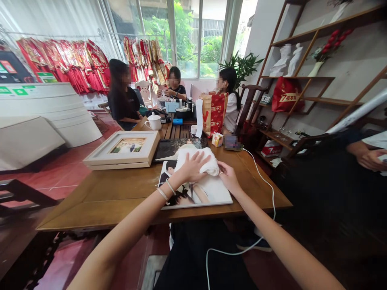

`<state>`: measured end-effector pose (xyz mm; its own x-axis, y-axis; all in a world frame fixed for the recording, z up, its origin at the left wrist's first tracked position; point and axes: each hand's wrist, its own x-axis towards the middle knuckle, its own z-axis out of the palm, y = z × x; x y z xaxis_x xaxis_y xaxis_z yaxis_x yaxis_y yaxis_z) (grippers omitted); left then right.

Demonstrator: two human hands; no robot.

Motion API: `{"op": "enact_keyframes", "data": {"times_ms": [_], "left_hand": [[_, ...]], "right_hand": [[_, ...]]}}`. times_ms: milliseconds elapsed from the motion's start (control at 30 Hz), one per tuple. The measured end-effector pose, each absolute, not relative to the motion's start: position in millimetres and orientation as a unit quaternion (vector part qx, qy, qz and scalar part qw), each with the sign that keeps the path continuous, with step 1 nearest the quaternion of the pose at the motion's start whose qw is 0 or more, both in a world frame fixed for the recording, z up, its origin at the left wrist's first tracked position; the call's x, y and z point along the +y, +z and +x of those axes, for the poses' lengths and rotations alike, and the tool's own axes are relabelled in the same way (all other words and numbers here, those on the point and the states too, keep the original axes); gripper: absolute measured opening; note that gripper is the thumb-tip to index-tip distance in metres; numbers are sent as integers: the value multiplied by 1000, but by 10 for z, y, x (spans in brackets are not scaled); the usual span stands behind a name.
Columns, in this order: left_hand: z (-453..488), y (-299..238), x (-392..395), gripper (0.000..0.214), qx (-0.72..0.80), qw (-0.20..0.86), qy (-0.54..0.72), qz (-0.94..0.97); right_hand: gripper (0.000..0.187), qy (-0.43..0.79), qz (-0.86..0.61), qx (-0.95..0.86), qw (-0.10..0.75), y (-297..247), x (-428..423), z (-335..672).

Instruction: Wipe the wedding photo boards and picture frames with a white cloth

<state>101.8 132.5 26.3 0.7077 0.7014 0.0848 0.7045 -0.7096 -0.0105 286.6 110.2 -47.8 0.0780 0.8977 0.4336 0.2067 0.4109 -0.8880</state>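
A large photo print [208, 192] lies flat on the wooden table [121, 193] in front of me. A bunched white cloth [199, 159] rests on its far end. My left hand [192, 167] lies flat on the cloth with fingers spread; two bracelets circle that wrist. My right hand [228, 177] touches the cloth's right edge, fingers curled against it.
A framed photo [123, 150] sits on the table to the left, a dark print [169, 148] behind the cloth. A white cable [266, 183] runs over the right edge. Three people sit at the far end; another person's hand [367, 157] is at right. Shelves stand to the right.
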Motion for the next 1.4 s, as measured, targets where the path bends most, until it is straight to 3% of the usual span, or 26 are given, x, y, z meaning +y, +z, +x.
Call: {"op": "enact_keyframes", "data": {"times_ms": [300,467,667,1100,1400], "left_hand": [[967,289,991,66,-360,9,-25,-932],[890,361,397,76,-365,-19,-12,-931],[810,417,-170,83,-400,-61,6,-915],[250,314,960,57,-520,-31,-49,-852],[286,298,229,66,-481,-23,-39,-875]], "right_hand": [[27,261,-473,-633,554,-443,1050,2861],[38,242,-477,-660,527,-397,1025,2840],[38,268,-474,-678,494,-430,1051,2845],[41,232,-480,-706,465,-459,1060,2851],[40,229,-480,-706,468,-456,1040,2832]]}}
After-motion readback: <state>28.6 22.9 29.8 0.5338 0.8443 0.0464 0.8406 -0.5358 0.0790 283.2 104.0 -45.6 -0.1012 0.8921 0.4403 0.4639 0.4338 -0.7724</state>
